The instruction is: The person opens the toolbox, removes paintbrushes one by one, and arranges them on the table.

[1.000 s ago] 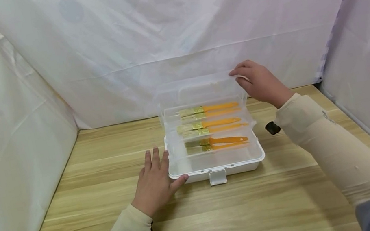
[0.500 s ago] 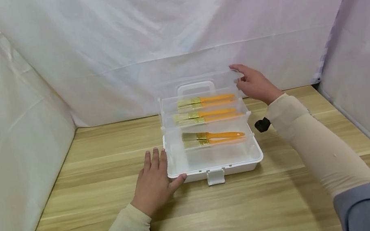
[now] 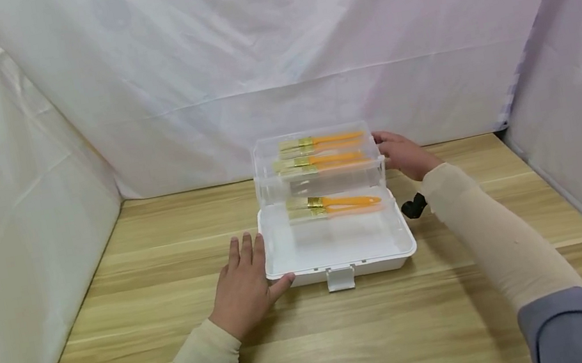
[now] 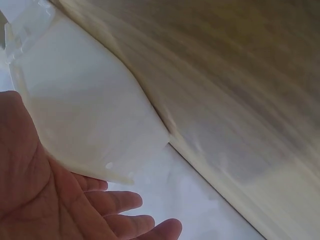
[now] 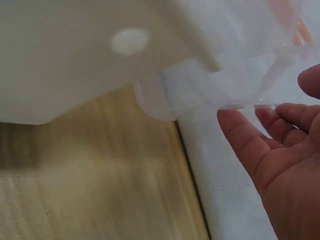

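Observation:
A white storage box [image 3: 379, 266] stands unfolded on the table, its translucent trays [image 3: 321, 186] swung up toward the back. Several paintbrushes [image 3: 350, 201] with orange handles and pale bristles lie in the tiers. My left hand [image 3: 242, 287] lies spread at the box's front left corner, thumb along the front edge. In the left wrist view its fingers reach along the white side wall [image 4: 90, 95]. My right hand [image 3: 406, 155] is at the back right of the raised tiers. Its fairly straight fingers [image 5: 240, 130] meet a clear plastic edge [image 5: 200, 95], with the thumb apart.
The box sits on a wood-grain table [image 3: 322, 357]. White cloth [image 3: 245, 53] hangs behind, and more cloth closes off both sides. A white latch [image 3: 340, 278] hangs at the box front. A small black object [image 3: 414, 206] is at the right sleeve's cuff.
The clear trays with the brushes have swung up and back, baring more of the box's base. My right hand has moved down at the back right, while my left hand has stayed put.

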The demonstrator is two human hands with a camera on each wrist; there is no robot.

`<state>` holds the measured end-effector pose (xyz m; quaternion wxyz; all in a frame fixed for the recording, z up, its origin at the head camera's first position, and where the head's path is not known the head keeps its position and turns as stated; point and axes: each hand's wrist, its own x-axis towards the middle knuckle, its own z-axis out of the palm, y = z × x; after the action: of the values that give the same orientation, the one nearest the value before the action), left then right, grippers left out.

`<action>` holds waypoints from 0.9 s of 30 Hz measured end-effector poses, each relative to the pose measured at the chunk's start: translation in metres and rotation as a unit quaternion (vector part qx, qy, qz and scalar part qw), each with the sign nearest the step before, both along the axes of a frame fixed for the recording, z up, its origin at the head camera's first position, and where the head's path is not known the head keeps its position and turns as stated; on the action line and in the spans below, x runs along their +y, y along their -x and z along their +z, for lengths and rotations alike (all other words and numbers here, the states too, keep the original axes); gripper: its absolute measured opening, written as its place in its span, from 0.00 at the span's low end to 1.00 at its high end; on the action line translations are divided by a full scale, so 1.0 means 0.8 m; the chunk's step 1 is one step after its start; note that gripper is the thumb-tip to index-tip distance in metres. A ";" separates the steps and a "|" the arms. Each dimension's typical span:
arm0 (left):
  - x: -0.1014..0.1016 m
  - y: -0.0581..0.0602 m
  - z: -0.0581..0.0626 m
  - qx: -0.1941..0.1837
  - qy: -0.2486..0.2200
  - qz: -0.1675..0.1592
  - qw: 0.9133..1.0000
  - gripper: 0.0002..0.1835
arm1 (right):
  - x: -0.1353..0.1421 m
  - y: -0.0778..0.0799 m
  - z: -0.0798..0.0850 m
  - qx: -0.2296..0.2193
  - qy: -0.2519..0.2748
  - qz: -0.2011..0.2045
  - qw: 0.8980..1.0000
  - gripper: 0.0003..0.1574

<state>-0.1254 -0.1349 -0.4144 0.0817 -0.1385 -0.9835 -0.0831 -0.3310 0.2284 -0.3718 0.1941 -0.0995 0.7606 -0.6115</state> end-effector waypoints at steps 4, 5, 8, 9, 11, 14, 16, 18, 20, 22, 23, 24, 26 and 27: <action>-0.001 0.000 0.000 0.006 0.005 -0.002 1.000 0.52 | 0.001 0.003 -0.026 -0.006 -0.014 0.001 1.000 0.31; -0.001 0.000 0.000 0.007 0.006 -0.002 1.000 0.52 | 0.000 0.003 -0.030 -0.008 -0.017 -0.003 1.000 0.31; -0.002 0.000 0.000 0.010 0.005 -0.002 1.000 0.51 | 0.001 0.003 -0.039 -0.008 -0.021 -0.014 1.000 0.29; -0.002 0.000 -0.001 0.010 0.005 -0.002 1.000 0.51 | 0.001 0.003 -0.041 -0.008 -0.021 -0.017 1.000 0.29; -0.003 0.001 -0.001 0.011 0.005 -0.003 1.000 0.51 | 0.000 0.003 -0.044 -0.007 -0.019 -0.021 1.000 0.29; -0.005 0.001 -0.002 0.008 0.005 -0.004 1.000 0.51 | -0.002 0.000 -0.048 -0.004 -0.008 -0.018 1.000 0.28; -0.005 0.000 -0.002 0.005 0.004 -0.004 1.000 0.51 | -0.003 -0.002 -0.050 -0.002 -0.008 -0.019 1.000 0.27; -0.005 0.000 -0.001 0.003 0.003 -0.004 1.000 0.51 | -0.003 -0.006 -0.051 -0.001 -0.007 -0.020 1.000 0.26; -0.005 -0.001 0.000 0.003 0.001 -0.004 1.000 0.51 | -0.003 -0.009 -0.052 0.000 -0.012 -0.021 1.000 0.26; -0.005 -0.002 -0.001 0.005 -0.002 -0.006 1.000 0.51 | -0.002 -0.012 -0.053 0.001 -0.012 -0.016 1.000 0.28; -0.005 -0.002 -0.001 0.006 -0.003 -0.007 1.000 0.51 | -0.002 -0.013 -0.054 -0.002 -0.015 -0.017 1.000 0.29; -0.006 -0.002 -0.001 0.007 -0.004 -0.007 1.000 0.51 | -0.001 -0.014 -0.054 -0.004 -0.020 -0.015 1.000 0.30; -0.006 -0.002 -0.002 0.007 -0.006 -0.009 1.000 0.51 | -0.001 -0.015 -0.056 -0.005 -0.029 -0.012 0.999 0.32; -0.007 -0.002 -0.003 0.007 -0.006 -0.009 1.000 0.51 | 0.000 -0.016 -0.057 -0.006 -0.033 -0.012 0.999 0.33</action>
<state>-0.1240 -0.1403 -0.4165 0.0883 -0.1470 -0.9812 -0.0891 -0.3181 0.2283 -0.4171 0.1944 -0.0803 0.7804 -0.5888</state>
